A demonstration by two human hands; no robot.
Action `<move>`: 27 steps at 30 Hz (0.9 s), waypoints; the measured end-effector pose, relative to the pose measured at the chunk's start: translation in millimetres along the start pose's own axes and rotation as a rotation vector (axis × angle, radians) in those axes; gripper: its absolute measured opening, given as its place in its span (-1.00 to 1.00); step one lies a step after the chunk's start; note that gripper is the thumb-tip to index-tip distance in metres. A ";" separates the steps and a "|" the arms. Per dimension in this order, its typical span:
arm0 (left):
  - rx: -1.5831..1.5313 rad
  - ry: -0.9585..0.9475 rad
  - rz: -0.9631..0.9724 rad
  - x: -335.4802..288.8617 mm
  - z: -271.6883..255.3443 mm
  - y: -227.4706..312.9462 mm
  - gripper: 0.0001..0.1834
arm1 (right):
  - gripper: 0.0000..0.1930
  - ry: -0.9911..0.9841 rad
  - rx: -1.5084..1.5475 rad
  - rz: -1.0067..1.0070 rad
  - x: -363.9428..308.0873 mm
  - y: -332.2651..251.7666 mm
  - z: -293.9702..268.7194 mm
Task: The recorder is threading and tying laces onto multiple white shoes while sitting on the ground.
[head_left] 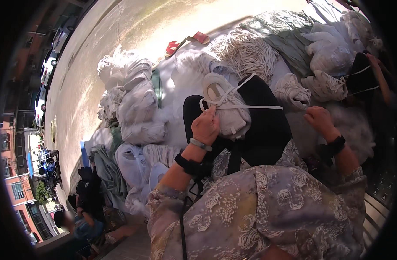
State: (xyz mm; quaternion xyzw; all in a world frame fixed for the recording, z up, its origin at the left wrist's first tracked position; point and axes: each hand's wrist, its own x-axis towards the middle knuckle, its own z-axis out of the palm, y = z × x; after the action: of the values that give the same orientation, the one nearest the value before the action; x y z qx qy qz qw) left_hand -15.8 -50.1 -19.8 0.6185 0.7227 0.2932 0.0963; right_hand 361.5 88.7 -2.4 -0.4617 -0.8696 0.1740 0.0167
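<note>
A cream-white sneaker (pixel 233 117) rests on my lap over black trousers (pixel 267 130), its opening facing away from me. My left hand (pixel 205 125) is closed at the sneaker's left side, pinching the white shoelace (pixel 250 106) near the tongue. One stretch of that lace runs right across the black cloth; another loops up to the far side. Off to the right, my right hand (pixel 320 121) is held apart from the sneaker with its fingers curled in. Whether the lace reaches those fingers is lost against the pale background.
Bagged white bundles (pixel 142 108) are stacked on the left. Beyond my lap lies a heap of white laces (pixel 246 54), with red sandals (pixel 174 47) behind. More laced white shoes (pixel 292 91) sit to the right, near another person's hand (pixel 376 65). Someone else sits at the lower left.
</note>
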 end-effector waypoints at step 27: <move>-0.564 -0.415 -0.053 28.4 -37.2 -8.5 -0.91 | -0.80 0.221 0.331 -0.553 122.1 -187.9 38.3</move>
State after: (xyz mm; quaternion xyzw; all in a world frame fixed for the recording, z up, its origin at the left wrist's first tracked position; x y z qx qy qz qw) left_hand -47.7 -35.0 12.0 0.5950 0.5942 0.3466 0.4156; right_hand 134.4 80.0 5.4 -0.2155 -0.9149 0.2506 0.2319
